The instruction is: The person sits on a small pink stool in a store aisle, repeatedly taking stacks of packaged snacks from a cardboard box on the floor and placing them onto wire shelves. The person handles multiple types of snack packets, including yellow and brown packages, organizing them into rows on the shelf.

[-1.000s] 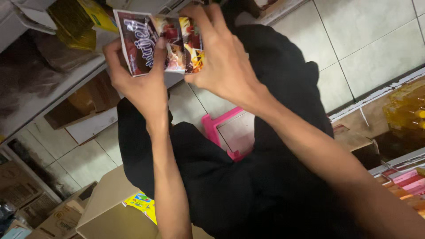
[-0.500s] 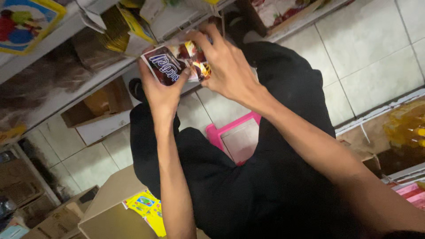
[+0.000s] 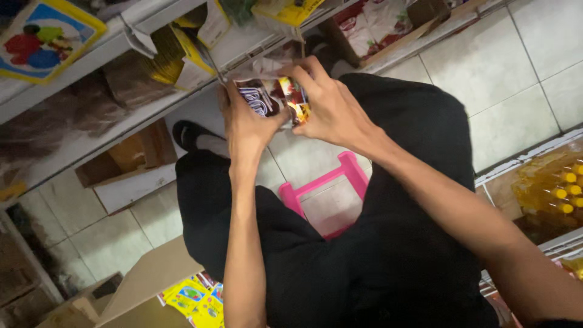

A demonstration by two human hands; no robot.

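Shop shelves [image 3: 91, 136] and pale floor tiles [image 3: 510, 73] surround a small glossy packet [image 3: 273, 97], its long axis running left to right between both hands. Left hand [image 3: 246, 124] and right hand [image 3: 331, 109] have fingers clamped on its ends, arms stretched forward above a pink stool [image 3: 322, 191].

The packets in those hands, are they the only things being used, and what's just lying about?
In use:
left hand
right hand
packets, held by both hands at the shelf edge

Lying about:
pink stool on the floor
cardboard box
yellow packs
yellow-capped bottles
open carton under the shelf
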